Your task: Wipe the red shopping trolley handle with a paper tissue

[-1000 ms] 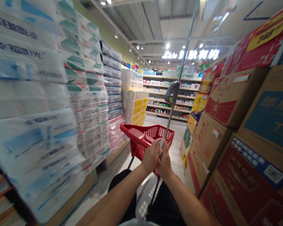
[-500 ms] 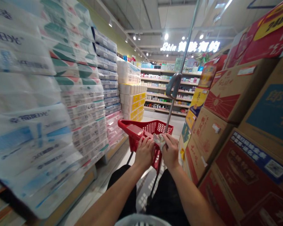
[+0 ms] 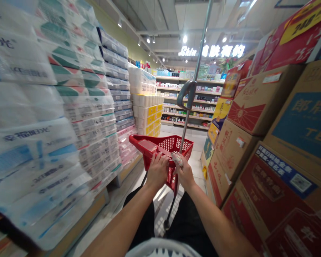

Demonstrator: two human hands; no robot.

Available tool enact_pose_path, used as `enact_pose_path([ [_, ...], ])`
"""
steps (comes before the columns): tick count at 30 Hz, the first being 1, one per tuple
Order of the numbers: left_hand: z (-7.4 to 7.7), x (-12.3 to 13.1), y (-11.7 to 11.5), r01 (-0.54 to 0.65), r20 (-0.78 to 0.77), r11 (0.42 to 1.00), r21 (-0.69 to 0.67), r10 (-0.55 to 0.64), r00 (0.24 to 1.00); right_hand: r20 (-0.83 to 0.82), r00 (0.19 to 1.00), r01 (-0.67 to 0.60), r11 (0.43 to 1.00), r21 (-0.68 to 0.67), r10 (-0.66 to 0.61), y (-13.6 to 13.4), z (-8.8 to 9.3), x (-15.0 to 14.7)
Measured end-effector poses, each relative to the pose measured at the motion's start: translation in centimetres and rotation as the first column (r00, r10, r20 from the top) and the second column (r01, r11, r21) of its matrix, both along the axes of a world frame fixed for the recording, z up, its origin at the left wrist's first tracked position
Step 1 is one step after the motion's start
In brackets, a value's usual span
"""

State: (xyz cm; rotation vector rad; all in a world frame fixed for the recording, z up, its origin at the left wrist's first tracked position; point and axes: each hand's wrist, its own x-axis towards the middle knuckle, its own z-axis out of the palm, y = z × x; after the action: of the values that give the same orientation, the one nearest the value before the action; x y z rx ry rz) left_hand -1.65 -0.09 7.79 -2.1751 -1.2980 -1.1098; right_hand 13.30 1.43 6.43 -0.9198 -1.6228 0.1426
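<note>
A red plastic shopping cart (image 3: 147, 146) stands right in front of me. My left hand (image 3: 158, 170) has its fingers curled over the near edge of the cart's handle. Beside it, my right hand (image 3: 185, 174) is closed around a crumpled whitish wad (image 3: 178, 159), which looks like tissue or a wrapper, at the cart's near rim. A slanted metal pole (image 3: 186, 125) with a grey loop handle (image 3: 186, 94) rises from the cart, just past the right fingers. The right palm is hidden.
Stacked packs of tissue paper (image 3: 37, 142) line the left side on a low platform. Cardboard cartons (image 3: 256, 96) are piled close on the right. Shelves of small goods (image 3: 189, 92) stand at the far end beyond a tiled floor (image 3: 173, 130).
My right hand has shifted left and turned, with the whitish wad still in it. The pole and cart appear slightly farther left. The left hand stays on the cart.
</note>
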Motion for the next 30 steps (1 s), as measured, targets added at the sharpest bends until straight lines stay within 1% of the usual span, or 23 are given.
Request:
enact_pose_path([
  [2,-0.1,0.0,0.1,-0.004,-0.003,1.0,0.011,0.004,1.0,-0.01,0.999,0.046,0.999,0.017,-0.046,0.0,-0.3,-0.3],
  [3,-0.1,0.0,0.1,-0.001,-0.006,1.0,0.015,0.001,1.0,0.014,0.999,0.045,0.999,0.031,-0.045,-0.1,-0.4,-0.5],
  [6,-0.1,-0.1,0.1,0.012,-0.007,1.0,0.022,-0.012,1.0,0.114,0.993,-0.009,0.995,0.1,-0.003,-0.6,-0.4,-0.8],
  [8,-0.1,-0.1,0.1,0.024,0.001,0.999,0.021,-0.024,1.0,0.12,0.993,-0.032,0.99,0.135,0.016,-0.9,-0.3,-0.7],
  [12,0.1,-0.3,0.0,0.044,-0.007,0.999,-0.001,-0.044,0.999,0.058,0.998,-0.014,0.992,0.125,0.007,-1.1,0.1,-0.4],
  [16,0.1,-0.3,0.0,0.036,-0.014,0.999,-0.009,-0.036,0.999,0.164,0.987,-0.019,0.989,0.145,-0.005,-1.4,0.2,-0.2],
  [18,0.2,-0.2,0.1,0.041,-0.007,0.999,-0.01,-0.041,0.999,0.176,0.984,-0.023,0.989,0.144,-0.002,-1.2,-0.1,-0.1],
  [20,0.3,-0.1,0.2,0.039,0.01,0.999,-0.008,-0.039,0.999,0.127,0.992,0.01,0.991,0.132,-0.027,-0.8,-0.4,0.0],
  [23,0.4,-0.1,0.6,0.022,0.029,1.0,-0.001,-0.022,0.999,0.077,0.992,0.09,0.989,0.113,-0.099,-0.2,-0.6,0.1],
  [25,0.5,-0.2,0.8,0.013,0.036,1.0,0.001,-0.013,0.999,0.119,0.987,0.095,0.988,0.118,-0.109,-0.2,-0.6,0.0],
  [30,0.7,-0.8,1.3,-0.034,0.061,0.999,0.018,0.033,0.998,0.282,0.956,0.037,0.989,0.14,-0.076,-0.6,-0.4,-0.5],
])
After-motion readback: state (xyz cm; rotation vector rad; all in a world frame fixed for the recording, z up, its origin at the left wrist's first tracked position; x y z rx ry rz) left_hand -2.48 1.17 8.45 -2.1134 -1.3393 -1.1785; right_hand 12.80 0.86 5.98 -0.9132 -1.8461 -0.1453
